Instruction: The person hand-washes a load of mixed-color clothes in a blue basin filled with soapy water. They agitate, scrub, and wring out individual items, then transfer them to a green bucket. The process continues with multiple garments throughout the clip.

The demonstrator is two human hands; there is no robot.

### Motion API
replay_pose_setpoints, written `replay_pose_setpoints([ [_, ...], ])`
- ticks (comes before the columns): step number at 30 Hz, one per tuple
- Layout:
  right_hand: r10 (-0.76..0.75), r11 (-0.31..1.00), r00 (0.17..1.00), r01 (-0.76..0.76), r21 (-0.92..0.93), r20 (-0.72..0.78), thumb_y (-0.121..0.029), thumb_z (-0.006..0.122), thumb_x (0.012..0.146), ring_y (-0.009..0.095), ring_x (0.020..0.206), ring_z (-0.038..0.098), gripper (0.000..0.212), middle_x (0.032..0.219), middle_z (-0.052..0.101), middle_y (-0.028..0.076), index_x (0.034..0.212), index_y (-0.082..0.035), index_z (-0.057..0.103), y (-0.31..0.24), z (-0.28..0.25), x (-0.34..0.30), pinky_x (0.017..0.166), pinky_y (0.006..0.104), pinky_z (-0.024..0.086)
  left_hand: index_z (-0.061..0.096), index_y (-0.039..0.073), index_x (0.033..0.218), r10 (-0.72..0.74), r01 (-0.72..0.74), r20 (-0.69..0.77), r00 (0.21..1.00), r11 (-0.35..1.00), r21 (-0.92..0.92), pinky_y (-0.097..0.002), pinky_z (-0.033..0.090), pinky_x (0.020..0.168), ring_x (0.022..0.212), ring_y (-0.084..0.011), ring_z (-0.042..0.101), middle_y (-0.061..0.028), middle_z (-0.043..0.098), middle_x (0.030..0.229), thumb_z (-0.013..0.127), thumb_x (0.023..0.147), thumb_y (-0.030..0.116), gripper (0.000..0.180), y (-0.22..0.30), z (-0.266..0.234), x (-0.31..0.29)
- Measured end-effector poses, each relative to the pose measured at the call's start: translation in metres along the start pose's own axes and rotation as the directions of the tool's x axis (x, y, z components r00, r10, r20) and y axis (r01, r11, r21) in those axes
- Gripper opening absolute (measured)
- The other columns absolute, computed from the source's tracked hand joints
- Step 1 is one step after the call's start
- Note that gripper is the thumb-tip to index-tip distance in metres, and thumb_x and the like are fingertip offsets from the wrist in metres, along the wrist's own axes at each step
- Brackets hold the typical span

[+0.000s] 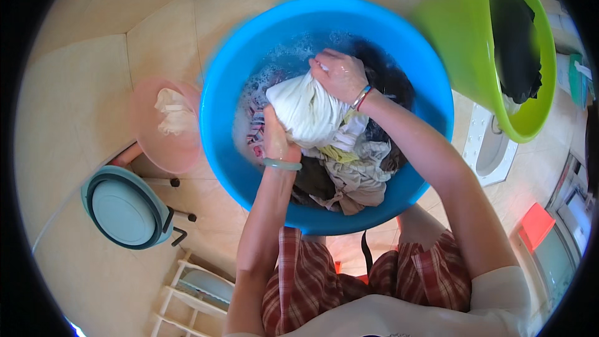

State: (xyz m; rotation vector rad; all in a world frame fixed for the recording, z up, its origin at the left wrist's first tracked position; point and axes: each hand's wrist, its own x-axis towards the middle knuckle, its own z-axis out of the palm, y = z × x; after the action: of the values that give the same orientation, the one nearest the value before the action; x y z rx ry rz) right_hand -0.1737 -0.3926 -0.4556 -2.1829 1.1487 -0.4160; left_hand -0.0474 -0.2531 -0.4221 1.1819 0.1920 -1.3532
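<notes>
A large blue basin (219, 168) holds soapy water and a heap of wet laundry. Both my hands grip a bunched white cloth (306, 109) above the water. My right hand (342, 76) is closed over its upper right side, fingers curled into the fabric. From the lower left, my left hand (276, 137) clasps it with the thumb up along the edge; its other fingers are hidden under the cloth. Beneath lie beige and grey garments (359, 178), a yellow-green piece (339, 153), a patterned cloth (256, 126) at the left and dark clothing (390, 78) at the right.
At the upper right a green bucket (452, 31) leans over with a black cloth (513, 43) inside. A pink basin (146, 134) with a pale cloth stands left, above a folded grey-green basin (121, 212). A wooden rack (193, 299) is lower left; a squat toilet (490, 150) lies right.
</notes>
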Motion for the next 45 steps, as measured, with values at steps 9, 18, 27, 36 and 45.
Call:
replay_pose_setpoints([
  [9,-0.17,0.976,0.964,0.193,-0.097,0.206,-0.024,0.058,0.092,0.038,0.111,0.056,0.04,0.124,0.055,0.024,0.127,-0.005,0.053,0.056,0.04,-0.016,0.091,0.0447,0.049,0.03,0.024,0.151,0.142,-0.139,-0.014,0.99,0.982,0.129,-0.0498,0.043,0.103,0.132,-0.0334,0.042,-0.0115,0.037,0.149,0.06,0.096,0.033,0.063,0.016,-0.012,-0.007],
  [18,-0.164,0.892,0.986,0.156,0.425,-0.017,-0.023,0.062,0.09,0.036,0.09,0.063,0.02,0.1,0.061,0.016,0.105,-0.01,0.062,-0.067,-0.02,-0.035,0.074,0.0448,0.053,0.025,0.02,0.153,0.096,-0.086,-0.065,0.993,0.987,0.134,-0.0494,0.04,0.105,0.133,-0.0346,0.041,-0.0125,0.034,0.151,0.05,0.099,0.048,0.066,0.021,-0.003,-0.041],
  [27,-0.66,0.716,0.75,0.646,0.265,-0.045,-0.029,0.069,0.075,0.015,0.081,0.056,0.015,0.089,0.05,0.001,0.079,-0.016,0.062,-0.171,-0.038,-0.102,0.061,0.0273,0.049,0.035,0.007,0.142,0.122,-0.088,0.172,0.978,0.977,-0.196,-0.0433,0.046,0.098,0.118,-0.0273,0.054,-0.0138,0.053,0.13,0.047,0.1,0.044,0.057,0.041,0.017,-0.053],
  [36,-0.538,0.73,0.768,0.631,0.263,-0.348,-0.024,0.077,0.066,0.013,0.065,0.055,0.023,0.079,0.049,0.0,0.068,-0.015,0.056,-0.154,-0.024,-0.063,0.04,0.0266,0.041,0.05,0.004,0.122,0.056,0.004,0.151,0.987,0.928,-0.372,-0.0407,0.05,0.087,0.102,-0.0229,0.06,-0.0098,0.06,0.11,0.053,0.096,0.037,0.042,0.012,-0.008,-0.016],
  [45,-0.312,0.908,0.947,0.321,0.27,-0.076,-0.019,0.065,0.081,0.028,0.068,0.064,0.013,0.075,0.061,0.009,0.075,-0.009,0.063,-0.061,-0.005,-0.019,0.055,0.0385,0.051,0.064,0.002,0.106,0.088,-0.097,-0.248,0.965,0.995,-0.023,-0.0345,0.051,0.079,0.089,-0.0186,0.062,-0.0061,0.063,0.094,0.061,0.091,0.026,0.029,0.015,0.017,-0.037],
])
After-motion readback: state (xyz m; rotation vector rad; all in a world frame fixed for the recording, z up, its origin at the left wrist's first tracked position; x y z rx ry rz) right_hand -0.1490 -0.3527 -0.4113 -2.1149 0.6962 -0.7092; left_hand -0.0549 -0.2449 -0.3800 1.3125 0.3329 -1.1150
